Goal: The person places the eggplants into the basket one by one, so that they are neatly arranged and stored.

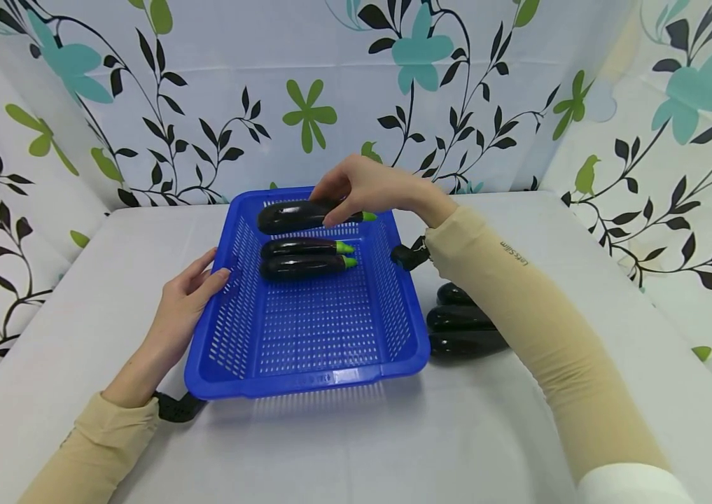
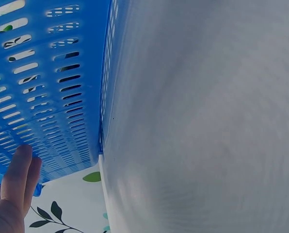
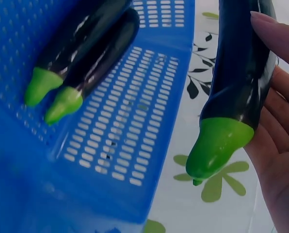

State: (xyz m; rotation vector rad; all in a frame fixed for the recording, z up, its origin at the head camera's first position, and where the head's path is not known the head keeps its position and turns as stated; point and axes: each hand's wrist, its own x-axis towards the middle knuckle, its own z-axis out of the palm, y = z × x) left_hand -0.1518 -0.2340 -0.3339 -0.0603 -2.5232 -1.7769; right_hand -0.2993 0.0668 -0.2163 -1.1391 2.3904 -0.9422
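Right hand (image 1: 374,189): fingers curled round one eggplant (image 1: 299,215), over the far end of the blue basket (image 1: 305,381).
Left hand (image 1: 185,294): fingers straight, touching the basket's side.

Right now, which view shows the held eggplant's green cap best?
The right wrist view: the cap fills the frame, with the right hand curled around the eggplant. The head view shows the eggplant whole over the basket, its cap tiny. The left wrist view shows neither.
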